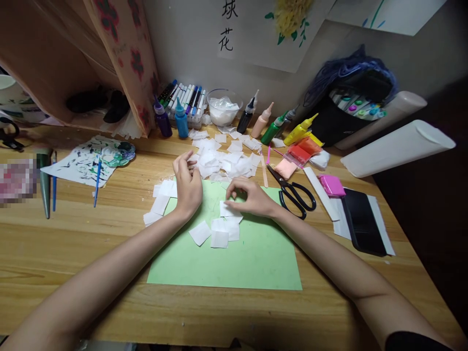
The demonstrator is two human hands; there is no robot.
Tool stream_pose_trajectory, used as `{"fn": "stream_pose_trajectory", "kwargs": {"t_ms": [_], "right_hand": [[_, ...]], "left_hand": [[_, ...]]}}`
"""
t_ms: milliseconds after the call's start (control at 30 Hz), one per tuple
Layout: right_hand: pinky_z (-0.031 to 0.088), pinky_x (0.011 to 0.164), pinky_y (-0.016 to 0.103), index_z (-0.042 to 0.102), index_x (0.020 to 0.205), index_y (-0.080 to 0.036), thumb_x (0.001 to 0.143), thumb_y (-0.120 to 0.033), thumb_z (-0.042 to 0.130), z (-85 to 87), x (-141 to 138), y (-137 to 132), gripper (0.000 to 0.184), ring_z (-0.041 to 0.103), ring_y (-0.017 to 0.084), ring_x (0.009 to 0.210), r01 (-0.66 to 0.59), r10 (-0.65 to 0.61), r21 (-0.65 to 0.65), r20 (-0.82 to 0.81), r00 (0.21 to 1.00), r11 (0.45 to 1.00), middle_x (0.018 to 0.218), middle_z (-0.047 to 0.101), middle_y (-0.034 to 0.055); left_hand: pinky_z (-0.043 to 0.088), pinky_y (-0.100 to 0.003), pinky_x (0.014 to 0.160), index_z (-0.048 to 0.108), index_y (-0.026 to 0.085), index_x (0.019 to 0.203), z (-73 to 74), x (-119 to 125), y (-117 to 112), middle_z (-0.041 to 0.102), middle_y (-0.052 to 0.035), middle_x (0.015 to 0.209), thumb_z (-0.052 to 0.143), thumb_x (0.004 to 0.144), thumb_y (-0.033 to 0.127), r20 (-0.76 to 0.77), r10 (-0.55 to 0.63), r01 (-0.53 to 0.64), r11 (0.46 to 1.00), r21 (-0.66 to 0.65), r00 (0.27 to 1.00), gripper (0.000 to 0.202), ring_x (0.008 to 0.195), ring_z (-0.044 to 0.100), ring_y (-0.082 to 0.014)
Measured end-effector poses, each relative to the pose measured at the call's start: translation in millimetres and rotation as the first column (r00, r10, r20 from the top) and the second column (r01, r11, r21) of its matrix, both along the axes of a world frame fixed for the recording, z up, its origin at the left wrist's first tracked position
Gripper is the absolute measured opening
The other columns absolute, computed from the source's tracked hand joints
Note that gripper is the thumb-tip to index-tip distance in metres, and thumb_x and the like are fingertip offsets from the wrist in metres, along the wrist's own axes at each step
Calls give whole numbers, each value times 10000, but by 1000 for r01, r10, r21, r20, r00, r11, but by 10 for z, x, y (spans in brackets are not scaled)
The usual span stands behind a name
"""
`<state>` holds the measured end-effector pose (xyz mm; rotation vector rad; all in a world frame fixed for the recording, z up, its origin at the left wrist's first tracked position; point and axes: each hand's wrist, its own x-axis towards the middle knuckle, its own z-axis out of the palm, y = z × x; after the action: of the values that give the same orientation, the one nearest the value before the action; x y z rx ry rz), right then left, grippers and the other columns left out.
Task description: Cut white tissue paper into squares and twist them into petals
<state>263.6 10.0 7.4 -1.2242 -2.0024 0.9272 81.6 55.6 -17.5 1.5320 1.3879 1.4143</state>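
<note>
A light green paper sheet [256,253] lies on the wooden desk [73,234] in front of me. Several small white paper squares [219,233] sit on its near-left part, and a bigger heap of white squares [226,158] lies behind it. My left hand [188,183] rests at the sheet's top-left corner, fingers curled and reaching into the heap; what they grip is hidden. My right hand [250,197] presses its fingertips down on a white square [228,209] on the green sheet.
Black scissors [294,192] lie right of the sheet. Paint bottles [272,127], a marker set [183,97] and a glass bowl [224,108] line the wall. A paint-stained paper with a palette [91,158] is at left. A black phone [361,219] and pink box [332,185] sit at right.
</note>
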Motion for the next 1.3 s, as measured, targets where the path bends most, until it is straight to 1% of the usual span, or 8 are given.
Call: {"fn": "stream_pose_trajectory", "kwargs": {"t_ms": [67, 133, 433, 600, 800, 1000, 1200, 1300], "right_hand": [[390, 697, 287, 615, 760, -190, 645, -234, 728, 54, 19, 0, 166, 489, 159, 747, -167, 164, 22, 94, 982, 986, 735, 544, 2], [396, 711, 295, 616, 780, -194, 640, -202, 714, 81, 28, 5, 170, 491, 166, 761, -231, 224, 39, 135, 965, 972, 753, 544, 7], [405, 654, 275, 611, 700, -181, 690, -109, 610, 11, 34, 23, 73, 500, 132, 672, -250, 248, 39, 30, 968, 968, 686, 547, -2], [386, 613, 261, 609, 717, -169, 735, -202, 637, -42, 64, 53, 47, 486, 117, 655, -46, 30, -88, -176, 984, 995, 729, 548, 7], [333, 556, 253, 578, 714, -170, 747, -326, 663, -109, 34, 60, 181, 438, 107, 601, 150, -212, -187, -380, 900, 971, 680, 512, -10], [327, 554, 248, 580, 697, -165, 741, -342, 674, -133, 12, 49, 206, 426, 103, 599, 219, -277, -182, -412, 868, 959, 669, 508, -10], [336, 557, 245, 578, 695, -169, 712, -371, 695, -124, 6, 50, 234, 424, 103, 602, 224, -291, -201, -421, 859, 954, 672, 501, -10], [338, 554, 245, 569, 677, -172, 687, -390, 706, -115, 13, 64, 257, 424, 106, 602, 233, -312, -226, -437, 844, 946, 659, 493, -13]], "left_hand": [[470, -324, 855, 480, 232, 1102, 5, -4, -10, 433, -86, 1184, 414, 808, 70, -33, 54, -53, 998, 25, 998, 342, 1035, 513, -171], [458, -329, 864, 472, 226, 1050, 26, -2, -23, 434, -76, 1132, 411, 802, 60, -45, 65, -63, 997, 32, 997, 304, 990, 513, -162], [454, -299, 757, 464, 209, 944, 123, 24, -55, 487, -58, 1041, 413, 780, 38, -45, 39, -37, 999, 38, 998, 242, 878, 521, -151], [437, -303, 718, 529, 209, 854, 201, 27, -111, 543, -34, 904, 439, 843, 142, -154, -236, 247, 967, 62, 960, 113, 843, 517, -164], [416, -326, 739, 530, 192, 748, 299, 39, -210, 560, -29, 803, 506, 845, 320, -431, -486, 559, 827, 53, 760, 163, 823, 509, -181], [398, -291, 688, 505, 182, 727, 280, 60, -219, 568, -21, 774, 516, 813, 258, -499, -505, 592, 806, 20, 704, 115, 769, 505, -162], [380, -286, 686, 464, 185, 697, 274, 60, -216, 530, -9, 735, 483, 795, 185, -463, -488, 566, 823, 38, 740, 100, 756, 481, -157], [356, -288, 650, 399, 190, 632, 279, 49, -205, 470, 2, 666, 458, 765, 167, -419, -443, 506, 861, 46, 792, 147, 694, 444, -151]]}}
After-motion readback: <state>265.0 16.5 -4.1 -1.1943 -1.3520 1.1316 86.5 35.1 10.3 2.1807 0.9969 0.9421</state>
